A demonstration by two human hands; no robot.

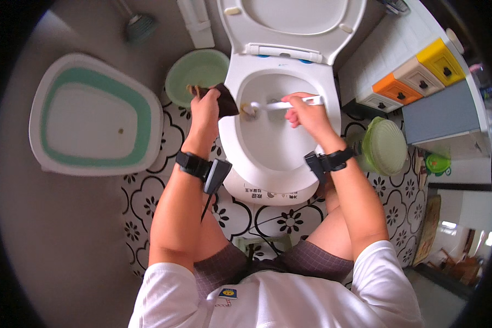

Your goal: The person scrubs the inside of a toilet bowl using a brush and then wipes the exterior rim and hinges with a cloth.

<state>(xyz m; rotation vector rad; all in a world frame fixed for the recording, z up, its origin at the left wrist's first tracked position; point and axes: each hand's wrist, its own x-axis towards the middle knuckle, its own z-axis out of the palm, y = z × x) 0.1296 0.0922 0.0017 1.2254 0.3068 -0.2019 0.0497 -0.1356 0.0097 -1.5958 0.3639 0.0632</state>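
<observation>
My right hand (pixel 305 112) is closed around the handle of a white toilet brush (pixel 274 105), its head over the left inner wall of the white toilet bowl (pixel 279 143). A yellowish-brown patch shows at the brush head. My left hand (pixel 205 106) grips a dark brown cloth or pouch (pixel 227 100) with tan cord-like ends, just left of the bowl's rim. The toilet lid and seat (pixel 295 20) are raised. Each wrist wears a black strap with a device.
A light green basin (pixel 209 61) stands left of the toilet, a white and green tub (pixel 96 162) further left. On the right are a lidded green bin (pixel 387 147) and a cabinet with coloured drawers (pixel 440 63). A green stool (pixel 285 242) is between my legs.
</observation>
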